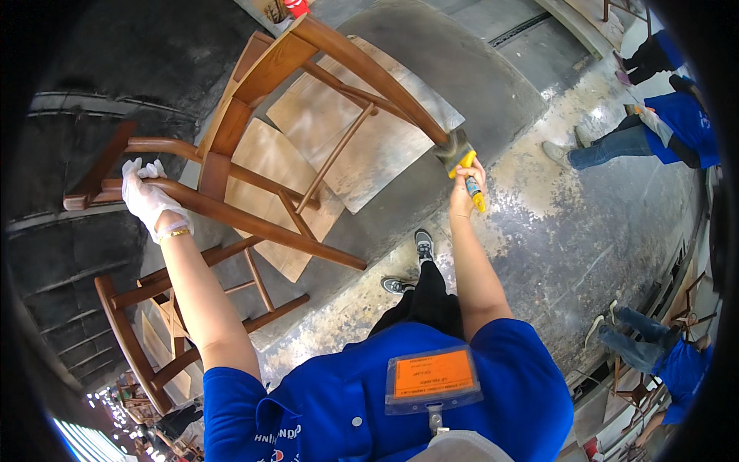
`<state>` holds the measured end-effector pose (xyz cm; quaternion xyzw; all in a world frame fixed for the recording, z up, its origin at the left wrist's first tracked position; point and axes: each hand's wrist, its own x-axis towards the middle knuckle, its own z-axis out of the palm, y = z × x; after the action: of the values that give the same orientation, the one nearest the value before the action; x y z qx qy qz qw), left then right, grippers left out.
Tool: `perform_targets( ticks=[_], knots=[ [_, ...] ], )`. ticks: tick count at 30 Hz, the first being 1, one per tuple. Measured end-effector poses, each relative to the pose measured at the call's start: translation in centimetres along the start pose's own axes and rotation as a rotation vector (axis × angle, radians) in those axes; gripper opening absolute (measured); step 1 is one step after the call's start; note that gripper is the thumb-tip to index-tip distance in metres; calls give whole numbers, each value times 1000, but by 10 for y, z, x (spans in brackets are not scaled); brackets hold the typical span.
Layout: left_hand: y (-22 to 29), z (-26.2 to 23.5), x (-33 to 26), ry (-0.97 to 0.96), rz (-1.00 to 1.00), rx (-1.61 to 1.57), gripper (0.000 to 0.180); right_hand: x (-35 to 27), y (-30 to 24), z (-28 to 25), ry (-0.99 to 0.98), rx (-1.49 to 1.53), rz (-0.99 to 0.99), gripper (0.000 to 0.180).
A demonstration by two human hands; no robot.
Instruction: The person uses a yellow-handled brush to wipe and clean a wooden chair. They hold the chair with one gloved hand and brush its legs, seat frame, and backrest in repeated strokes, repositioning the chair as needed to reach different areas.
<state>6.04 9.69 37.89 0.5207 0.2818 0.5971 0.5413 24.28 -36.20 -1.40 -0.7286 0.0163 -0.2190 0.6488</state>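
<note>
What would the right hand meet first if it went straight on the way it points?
Most likely the wooden chair leg, at its tip, met by the brush in the right hand; the bristles overlap it in view, but depth leaves contact unclear.

A furniture workshop or factory floor, by the look of it: a brown wooden chair frame (pixel 227 127) in hand, at least 1 more frame (pixel 129 346) at lower left, and a yellow-handled brush (pixel 469 160). Flat boards (pixel 400 138) lie on a stained, worn floor (pixel 585 254). At the right, at least 2 co-workers (pixel 681 127) wear blue shirts, with more wooden furniture (pixel 635 393) near them.
</note>
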Motion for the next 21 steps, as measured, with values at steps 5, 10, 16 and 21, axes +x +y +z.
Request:
perform_targets(
  ticks=[5, 10, 16, 21],
  knots=[
    [8, 4, -11, -57, -35, -6, 15, 15, 22, -3, 195, -275, 258, 22],
    [17, 6, -22, -67, -55, 31, 11, 17, -131, 73, 94, 85, -62, 24],
    [21, 4, -29, -64, -23, 1, 14, 11, -283, 151, -314, 147, -731, 17],
    [25, 5, -39, -52, -4, 18, 26, -52, -284, 211, -498, 186, -734, 12]
  ],
)
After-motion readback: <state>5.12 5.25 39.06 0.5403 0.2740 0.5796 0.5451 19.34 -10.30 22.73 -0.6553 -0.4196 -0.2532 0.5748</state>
